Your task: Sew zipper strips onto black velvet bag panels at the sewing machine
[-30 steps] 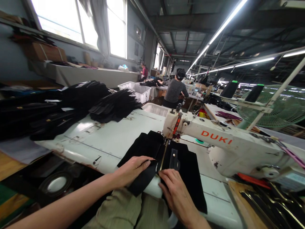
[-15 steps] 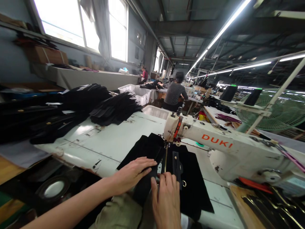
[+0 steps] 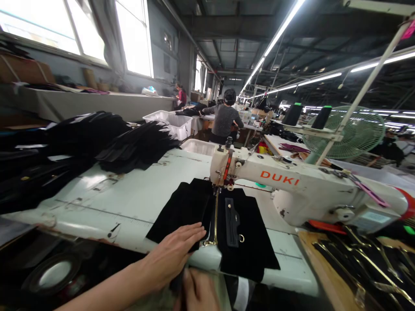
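My left hand [image 3: 178, 246] lies flat, fingers stretched out, on the left part of a black fabric piece [image 3: 181, 207]. A gold-toothed zipper [image 3: 216, 218] runs down the middle of the fabric to under the needle area of a white sewing machine [image 3: 253, 168]. Its gold end lies near the table edge. On the right part sits a dark strap-like patch [image 3: 231, 226] with a gold stud, and a gold ring [image 3: 241, 238] beside it. My right hand [image 3: 201, 291] is below the table's front edge, blurred, beside a dark strip; its fingertips are hidden.
Stacked black fabric pieces [image 3: 136, 147] cover the table's left side. At right, a wooden board [image 3: 311, 255] carries several gold zippers. Black thread cones [image 3: 292, 115] and a green fan [image 3: 356, 134] stand behind the machine. Ahead, a person [image 3: 227, 119] sits near white bins [image 3: 171, 123].
My right hand has left the zipper and moved down and left, below the table edge. My left hand has stayed flat on the fabric. The view has shifted right.
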Demonstrator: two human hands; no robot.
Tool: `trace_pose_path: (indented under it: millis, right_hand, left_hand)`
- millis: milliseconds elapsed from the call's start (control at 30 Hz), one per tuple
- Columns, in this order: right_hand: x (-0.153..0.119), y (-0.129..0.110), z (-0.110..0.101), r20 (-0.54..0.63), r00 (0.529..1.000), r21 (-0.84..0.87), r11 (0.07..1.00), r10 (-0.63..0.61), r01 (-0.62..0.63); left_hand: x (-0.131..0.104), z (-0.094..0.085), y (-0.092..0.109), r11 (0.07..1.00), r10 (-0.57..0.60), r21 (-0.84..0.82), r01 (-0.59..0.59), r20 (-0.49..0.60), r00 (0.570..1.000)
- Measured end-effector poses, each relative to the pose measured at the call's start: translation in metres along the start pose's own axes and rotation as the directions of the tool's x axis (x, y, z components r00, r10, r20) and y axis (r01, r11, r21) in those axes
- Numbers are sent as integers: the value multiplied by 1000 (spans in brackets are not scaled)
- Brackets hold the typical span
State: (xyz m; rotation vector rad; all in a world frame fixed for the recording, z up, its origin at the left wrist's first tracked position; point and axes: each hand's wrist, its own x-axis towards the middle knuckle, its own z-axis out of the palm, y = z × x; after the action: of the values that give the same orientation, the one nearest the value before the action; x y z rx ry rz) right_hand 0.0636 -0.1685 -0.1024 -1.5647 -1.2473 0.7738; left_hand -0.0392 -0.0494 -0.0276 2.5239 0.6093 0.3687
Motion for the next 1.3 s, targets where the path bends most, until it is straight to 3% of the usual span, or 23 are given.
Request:
trace_pose_path:
  millis: [33,67,100,167,233,300,400,500,600,700,800,867,967,1100,1300]
  right_hand:
    - [-3,4,-18,-67,998,-88,996,-12,6]
    - [-3,6,-35,-229,968,-311,950,-97,22]
    - [0,6,-51,-295,928,-481,875,-226,60]
    - [10,4,-74,-182,873,-697,685,-452,210]
    - [21,0,-86,-11,849,-777,539,-529,326]
    - [29,-3,-89,83,850,-780,497,-520,380]
    - [33,-2,-87,118,859,-736,537,-499,413]
    - [34,3,-81,76,860,-753,536,-505,382]
    - [34,7,-73,76,830,-779,487,-553,396]
    - [30,7,-73,50,819,-724,544,-572,424]
    - [25,5,-83,-60,807,-753,558,-587,350]
    - [26,6,-92,-67,795,-811,497,-603,308]
    - [33,13,-106,102,790,-819,399,-605,412]
    - [46,16,-123,235,737,-808,294,-634,510]
    - [61,-21,-141,350,625,-816,100,-698,569]
  left_hand:
    - [-2,3,0,1000,6,3,-6,-19,1000]
    - [-3,6,0,1000,4,3,-3,-37,999]
    - [-4,8,0,1000,0,3,0,-53,999]
    - [-6,11,0,1000,-5,-8,5,-82,997]
    - [-8,13,-1,1000,-4,-31,1,-99,995]
    - [-8,13,-1,999,-10,-53,5,-102,995]
    - [-8,14,-1,995,-53,-89,45,-99,994]
    - [-7,15,1,988,-95,-128,81,-107,990]
    - [-7,16,2,985,-104,-154,82,-142,984]
    - [-7,19,0,981,-96,-180,66,-163,982]
    - [-7,20,-3,979,-86,-199,49,-181,980]
    - [-6,20,-4,978,-65,-206,24,-197,978]
    - [-5,20,-3,978,-50,-208,6,-206,977]
    - [-5,19,-1,974,-98,-220,53,-200,975]
    - [-4,19,-2,966,-112,-250,60,-197,974]
